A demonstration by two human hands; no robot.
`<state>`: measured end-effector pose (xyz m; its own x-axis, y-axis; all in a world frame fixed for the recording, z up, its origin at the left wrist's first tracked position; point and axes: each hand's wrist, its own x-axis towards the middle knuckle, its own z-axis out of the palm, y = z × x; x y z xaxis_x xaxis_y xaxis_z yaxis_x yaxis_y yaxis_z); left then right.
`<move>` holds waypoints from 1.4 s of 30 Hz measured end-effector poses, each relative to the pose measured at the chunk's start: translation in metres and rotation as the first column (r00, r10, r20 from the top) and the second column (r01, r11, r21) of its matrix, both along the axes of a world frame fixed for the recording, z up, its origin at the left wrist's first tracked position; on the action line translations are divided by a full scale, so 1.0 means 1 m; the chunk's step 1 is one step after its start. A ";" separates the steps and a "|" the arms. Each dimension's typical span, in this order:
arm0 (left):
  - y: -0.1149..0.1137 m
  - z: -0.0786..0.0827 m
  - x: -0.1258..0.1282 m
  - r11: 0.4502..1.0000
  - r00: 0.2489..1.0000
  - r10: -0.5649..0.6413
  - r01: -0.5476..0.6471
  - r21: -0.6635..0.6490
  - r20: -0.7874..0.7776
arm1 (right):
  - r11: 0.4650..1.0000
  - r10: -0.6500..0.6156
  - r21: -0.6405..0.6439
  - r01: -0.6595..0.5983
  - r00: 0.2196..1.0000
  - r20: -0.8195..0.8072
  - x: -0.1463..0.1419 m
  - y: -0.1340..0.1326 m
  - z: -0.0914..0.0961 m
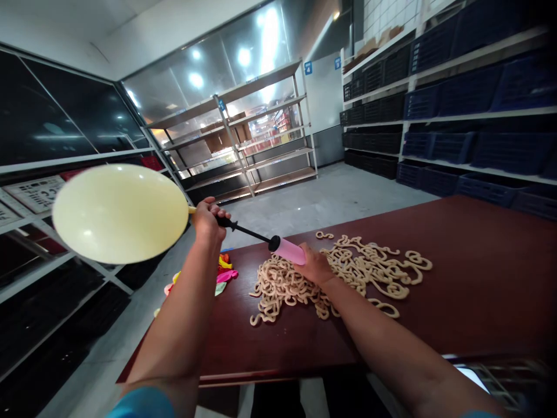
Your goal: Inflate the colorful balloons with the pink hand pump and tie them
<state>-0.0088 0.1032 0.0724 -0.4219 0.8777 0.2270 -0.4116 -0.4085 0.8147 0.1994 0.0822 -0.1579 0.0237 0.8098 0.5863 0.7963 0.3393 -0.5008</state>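
Observation:
A large pale yellow balloon [122,215], blown up, hangs at the left with its neck toward my left hand [209,219]. The fingers of that hand are closed round the black handle end of a hand balloon pump [290,251], by the balloon's neck. Its black rod is drawn well out of the pink barrel. My right hand [314,264] grips the barrel's far end, above a heap of beige twisted, cord-like pieces [287,284] on the table. Several limp coloured balloons [225,274] lie near the table's left edge, partly hidden by my left forearm.
The dark red table [456,278] stretches off to the right. Metal shelving [261,151] stands behind, before a shiny glass wall. Racks of dark blue crates [448,145] line the right side, and more shelves [61,273] stand at the left.

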 end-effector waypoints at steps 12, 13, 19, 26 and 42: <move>0.000 -0.084 0.068 0.980 0.988 -0.115 0.130 -0.150 0.105 | 0.999 -0.006 -0.036 0.008 0.998 0.070 0.001 -0.004 0.003; 0.000 -0.083 0.066 0.979 0.987 -0.115 0.131 -0.155 0.109 | 1.000 -0.003 -0.028 0.005 0.998 0.069 0.001 -0.004 0.003; -0.002 -0.033 0.022 0.992 0.994 -0.099 0.101 -0.071 0.039 | 0.999 -0.025 0.048 0.023 0.999 0.043 0.002 -0.001 0.006; -0.001 0.004 -0.004 0.998 0.999 -0.043 0.043 0.035 0.000 | 0.998 -0.022 0.057 0.022 1.000 0.005 0.000 0.001 0.003; 0.003 -0.078 0.057 0.990 0.993 -0.067 0.078 -0.119 0.096 | 0.999 -0.033 0.020 0.031 0.995 0.096 -0.001 -0.002 0.001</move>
